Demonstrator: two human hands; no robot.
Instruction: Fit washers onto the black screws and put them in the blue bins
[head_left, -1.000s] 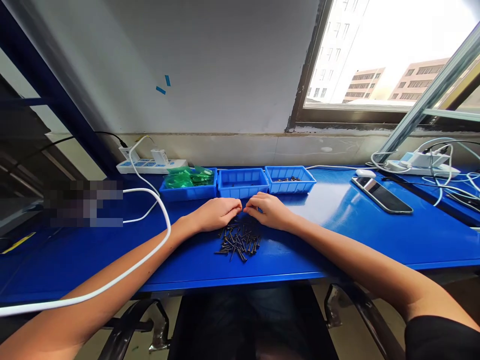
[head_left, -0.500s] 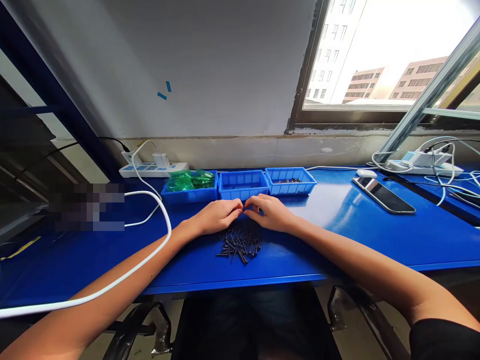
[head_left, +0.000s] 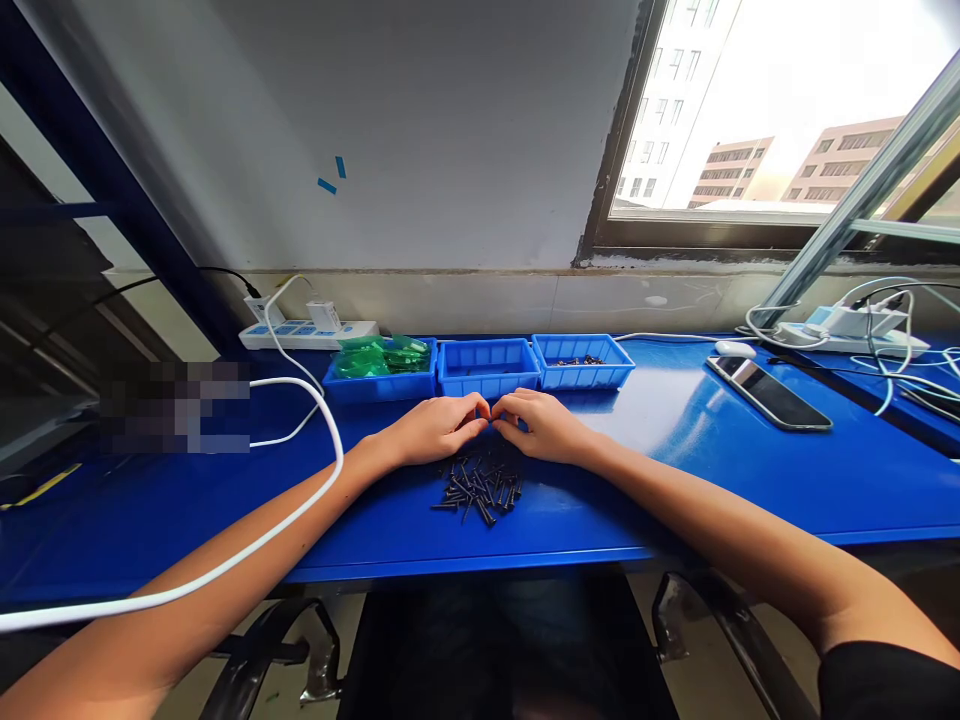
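Note:
My left hand [head_left: 442,428] and my right hand [head_left: 536,424] meet fingertip to fingertip above the blue table, both with fingers pinched together. Whatever they hold between the tips is too small to make out. Just below them, nearer to me, lies a loose pile of dark screws [head_left: 481,492]. Behind the hands stand three blue bins in a row. Green plastic bags [head_left: 381,356] fill the left bin [head_left: 382,388], the middle bin [head_left: 487,383] shows nothing I can make out inside, and small dark metal parts [head_left: 581,361] lie in the right bin [head_left: 585,378].
A phone [head_left: 772,392] and a white earbud case [head_left: 733,349] lie to the right. Power strips [head_left: 307,335] with cables stand at the back left and right. A thick white cable [head_left: 330,480] crosses in front of my left forearm. The table's front edge [head_left: 480,565] is near.
My fingertips have drawn slightly closer together and now touch or nearly touch. The view has shifted a little; screws and bins stay in place.

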